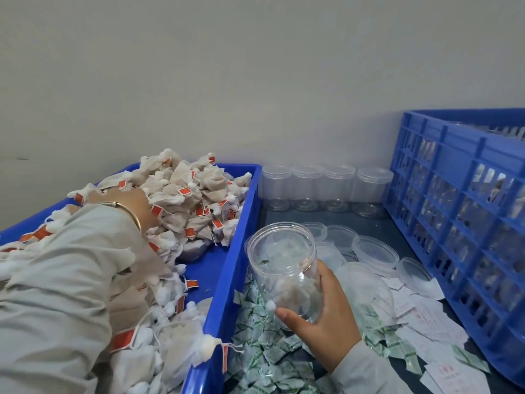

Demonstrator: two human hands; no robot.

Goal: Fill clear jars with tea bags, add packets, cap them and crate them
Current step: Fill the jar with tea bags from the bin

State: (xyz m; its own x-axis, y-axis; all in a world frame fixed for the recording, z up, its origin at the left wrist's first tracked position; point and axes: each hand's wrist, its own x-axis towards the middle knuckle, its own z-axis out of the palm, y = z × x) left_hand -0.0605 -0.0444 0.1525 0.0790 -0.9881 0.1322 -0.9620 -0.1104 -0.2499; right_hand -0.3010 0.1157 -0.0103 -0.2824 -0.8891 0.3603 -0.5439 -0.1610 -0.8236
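Note:
My right hand (324,311) grips a clear open jar (285,268), tilted toward the bin, with a couple of tea bags lying in its bottom. My left hand (133,206) reaches into the heap of tea bags (193,194) with red tags in the blue bin (227,280); its fingers are buried in the pile, so what they hold is hidden. Green-and-white packets (264,348) lie scattered below the jar. Loose clear lids (375,251) lie to the right of the jar.
Several capped empty jars (326,189) stand in a row against the wall. A blue lattice crate (466,223) holding filled jars stands at the right. White paper slips (423,317) lie between the lids and the crate.

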